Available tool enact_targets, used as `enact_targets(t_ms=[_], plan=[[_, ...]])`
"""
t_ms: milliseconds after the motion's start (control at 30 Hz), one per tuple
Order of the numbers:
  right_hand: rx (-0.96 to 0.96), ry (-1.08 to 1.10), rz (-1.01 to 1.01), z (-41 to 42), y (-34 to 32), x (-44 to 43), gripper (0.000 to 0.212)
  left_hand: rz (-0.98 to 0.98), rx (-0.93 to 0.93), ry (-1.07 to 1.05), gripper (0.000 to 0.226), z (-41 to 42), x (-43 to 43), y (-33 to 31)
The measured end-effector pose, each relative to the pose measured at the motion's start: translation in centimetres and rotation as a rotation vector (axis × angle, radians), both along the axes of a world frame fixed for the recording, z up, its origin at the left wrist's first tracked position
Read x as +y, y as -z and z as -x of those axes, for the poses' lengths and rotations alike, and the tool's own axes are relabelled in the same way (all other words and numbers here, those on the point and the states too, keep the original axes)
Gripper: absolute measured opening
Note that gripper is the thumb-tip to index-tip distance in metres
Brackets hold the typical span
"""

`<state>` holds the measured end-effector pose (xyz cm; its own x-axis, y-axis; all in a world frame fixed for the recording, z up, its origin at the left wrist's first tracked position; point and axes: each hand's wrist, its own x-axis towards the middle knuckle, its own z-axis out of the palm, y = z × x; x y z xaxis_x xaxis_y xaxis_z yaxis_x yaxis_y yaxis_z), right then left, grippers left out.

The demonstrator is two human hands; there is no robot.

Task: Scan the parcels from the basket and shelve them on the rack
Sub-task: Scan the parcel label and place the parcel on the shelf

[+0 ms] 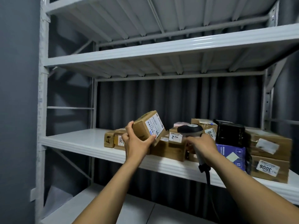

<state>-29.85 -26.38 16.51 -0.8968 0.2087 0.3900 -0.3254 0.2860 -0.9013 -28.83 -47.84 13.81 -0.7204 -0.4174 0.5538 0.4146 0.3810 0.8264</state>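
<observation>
My left hand grips a small cardboard parcel with a white barcode label, held tilted above the front edge of the white rack's middle shelf. My right hand grips a grey handheld scanner, its head just right of the parcel and turned toward the label. A black cable hangs from the scanner's handle. Several cardboard parcels with numbered labels lie on the shelf behind both hands. The basket is out of view.
A black box stands on a blue box at the right, beside larger cartons, one labelled 3006. The shelf's left part is bare. Higher shelves hang overhead; a lower shelf lies below. A grey wall bounds the left.
</observation>
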Motion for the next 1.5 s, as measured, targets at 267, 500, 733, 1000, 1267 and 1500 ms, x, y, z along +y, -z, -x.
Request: enact_targets(t_ms=[267,500,733,1000,1267,1500], plan=[[-0.005,0.044,-0.066,3.4,-0.4,0.7,0.013,-0.160,-0.190,0.019,0.101,7.8,2.9,-0.4],[0.013,0.080,-0.109,5.8,-0.8,0.8,0.010,0.203,-0.200,-0.041,0.118,10.7,2.3,-0.4],[0.002,0.141,-0.186,7.6,-0.8,0.9,0.015,0.523,-0.153,-0.075,0.121,12.9,1.9,0.6],[0.006,0.124,-0.192,9.8,-1.3,1.3,0.012,0.553,-0.102,0.028,0.080,16.8,0.2,-0.9],[0.006,0.101,-0.215,11.1,-1.7,1.7,0.011,0.769,-0.111,-0.020,0.066,20.7,1.8,-2.5],[0.006,0.103,-0.202,11.8,-1.9,2.4,0.013,0.781,-0.142,-0.031,0.068,23.1,3.0,-2.7]])
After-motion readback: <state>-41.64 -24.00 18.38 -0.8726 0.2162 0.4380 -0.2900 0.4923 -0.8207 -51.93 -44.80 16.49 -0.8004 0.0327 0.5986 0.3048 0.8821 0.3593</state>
